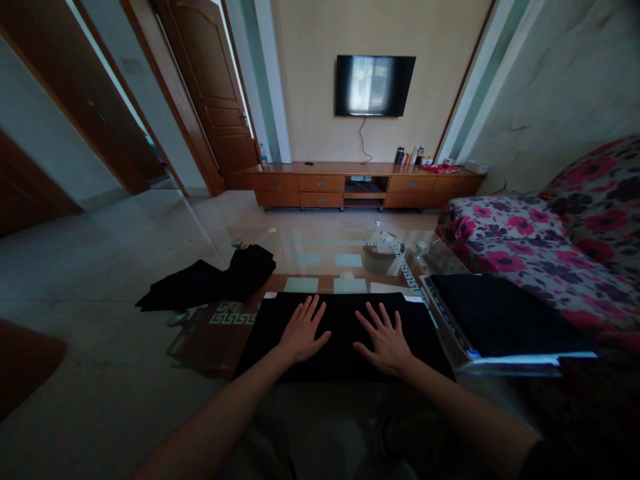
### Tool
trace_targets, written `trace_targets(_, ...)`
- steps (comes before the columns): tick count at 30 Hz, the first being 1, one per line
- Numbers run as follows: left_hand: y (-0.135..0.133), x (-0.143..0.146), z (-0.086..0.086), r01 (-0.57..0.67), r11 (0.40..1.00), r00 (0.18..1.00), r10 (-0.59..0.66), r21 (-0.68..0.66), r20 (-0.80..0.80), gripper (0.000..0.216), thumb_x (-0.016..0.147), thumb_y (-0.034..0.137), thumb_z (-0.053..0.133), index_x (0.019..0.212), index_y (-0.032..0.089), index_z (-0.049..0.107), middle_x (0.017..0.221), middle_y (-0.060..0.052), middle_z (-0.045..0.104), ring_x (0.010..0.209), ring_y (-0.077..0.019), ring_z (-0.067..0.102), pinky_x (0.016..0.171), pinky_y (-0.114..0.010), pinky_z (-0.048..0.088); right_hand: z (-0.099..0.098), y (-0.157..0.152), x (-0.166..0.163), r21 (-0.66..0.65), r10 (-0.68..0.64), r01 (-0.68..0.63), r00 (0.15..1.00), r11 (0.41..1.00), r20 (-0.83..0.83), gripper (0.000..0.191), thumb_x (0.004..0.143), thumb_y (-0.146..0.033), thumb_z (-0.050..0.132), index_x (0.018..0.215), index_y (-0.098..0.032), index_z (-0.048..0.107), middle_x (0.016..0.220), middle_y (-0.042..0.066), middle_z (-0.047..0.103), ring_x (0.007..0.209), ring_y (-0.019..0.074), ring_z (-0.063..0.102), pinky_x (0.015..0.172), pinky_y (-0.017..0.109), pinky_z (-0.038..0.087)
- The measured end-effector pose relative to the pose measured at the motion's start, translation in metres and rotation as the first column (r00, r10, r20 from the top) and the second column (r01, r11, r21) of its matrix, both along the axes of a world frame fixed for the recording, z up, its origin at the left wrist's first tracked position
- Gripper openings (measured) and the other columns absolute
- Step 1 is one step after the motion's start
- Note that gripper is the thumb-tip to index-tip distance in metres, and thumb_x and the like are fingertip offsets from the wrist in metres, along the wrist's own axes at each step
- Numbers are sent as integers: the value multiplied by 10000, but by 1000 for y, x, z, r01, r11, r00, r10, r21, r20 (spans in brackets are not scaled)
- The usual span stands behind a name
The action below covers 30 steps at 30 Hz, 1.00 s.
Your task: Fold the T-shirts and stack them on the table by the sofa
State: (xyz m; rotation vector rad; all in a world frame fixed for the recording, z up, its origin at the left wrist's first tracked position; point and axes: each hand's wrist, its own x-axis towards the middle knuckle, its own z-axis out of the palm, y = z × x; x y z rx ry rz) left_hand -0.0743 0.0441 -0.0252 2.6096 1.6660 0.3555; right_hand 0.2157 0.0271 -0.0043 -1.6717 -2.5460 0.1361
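Observation:
A black cloth [343, 337] lies flat and squared on the glass table in front of me, with small white pieces showing at its two far corners. On its left half rests my left hand [303, 331], palm down with the fingers spread. My right hand [385, 340] lies the same way on the right half, fingers apart. Neither hand grips anything. To the left, a crumpled black cloth [210, 277] sits by the table's edge. A stack with a folded black cloth [500, 317] on top stands to the right, with clear plastic and white edges beneath it.
The glass table [233, 313] has a white key-pattern border. A flowered sofa [520, 247] stands at the right. Across the floor is a low wooden cabinet [320, 190] with bottles [413, 157] on it, under a wall television [375, 85]. A wooden door [210, 87] is at the back left.

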Motion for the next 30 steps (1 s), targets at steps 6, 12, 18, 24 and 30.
trace_targets(6,13,0,2,-10,1000,999,9,12,47,621,1008,513,348,1566,240,335,1681,-52,188,1554,-235,127,1249,-453,184,-3,13,-4,2,-47,47,999,999,9,748,935,-753,327,1592,-408,238,1693,4,58,1537,394,-11,1160,692,-14)
trace_targets(12,21,-12,3,-217,971,974,209,96,82,594,1018,486,297,1520,196,425,1653,-83,272,1548,-259,159,1258,-470,163,-9,32,15,13,-78,78,996,997,33,658,988,-693,236,1585,-417,256,1690,-21,93,1548,332,37,1192,639,24)
trace_targets(18,18,-45,-14,-326,943,945,324,61,32,637,999,557,319,1563,263,346,1661,-80,251,1540,-273,190,1233,-495,194,-23,39,53,92,-252,249,968,964,22,642,1009,-619,282,1603,-381,220,1696,-7,28,1554,294,15,1222,550,104)
trace_targets(24,34,-59,-15,-257,966,965,255,24,59,608,1014,503,301,1537,205,391,1653,-96,270,1535,-239,212,1235,-443,218,-21,49,62,38,-220,219,975,975,16,662,997,-656,266,1600,-384,229,1696,-9,51,1555,280,37,1225,527,134)
trace_targets(30,39,-72,-18,-330,941,944,328,66,48,631,1006,495,311,1534,159,386,1653,-104,267,1534,-252,213,1235,-441,218,-24,61,83,53,-292,291,956,955,21,667,1001,-640,229,1608,-364,211,1693,-22,89,1553,272,67,1229,532,115)
